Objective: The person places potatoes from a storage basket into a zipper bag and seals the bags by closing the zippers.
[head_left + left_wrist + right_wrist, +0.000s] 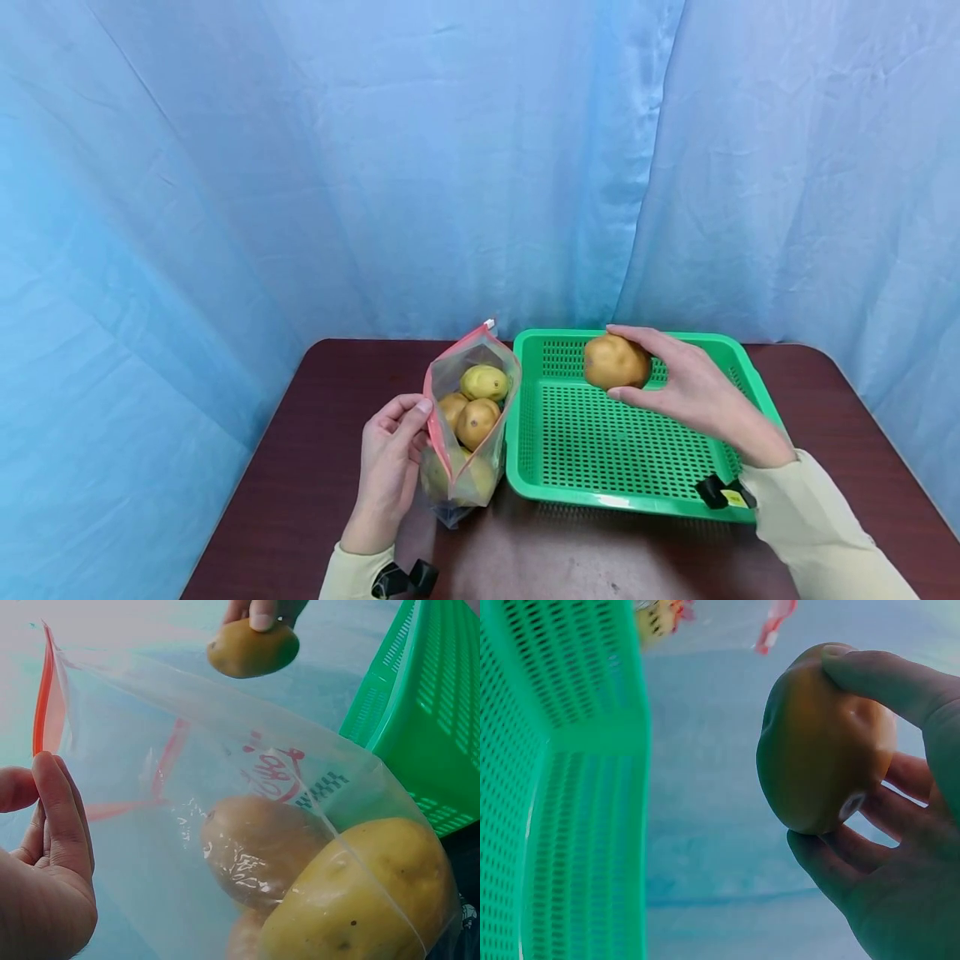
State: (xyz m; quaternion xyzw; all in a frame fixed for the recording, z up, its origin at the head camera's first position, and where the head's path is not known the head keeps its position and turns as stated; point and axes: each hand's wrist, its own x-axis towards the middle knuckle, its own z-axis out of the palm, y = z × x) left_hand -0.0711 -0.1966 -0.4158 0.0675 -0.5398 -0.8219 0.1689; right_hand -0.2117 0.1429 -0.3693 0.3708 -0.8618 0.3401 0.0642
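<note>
Both hands are gripping: the left hand [390, 462] pinches the pink-edged rim of the bag [452, 377], while the right hand [697, 390] holds a potato [617, 362] between thumb and fingers, raised over the green basket [637, 501]. Open air lies between the potato and the bag's gaping mouth; the basket's left rim stands just beside the bag, with both inside the table [360, 375] edges. In the head view the potato's long axis runs roughly sideways, one blunt end facing the bag

Brown, perhaps wooden table [307, 467], blue curtains [450, 167]
</note>
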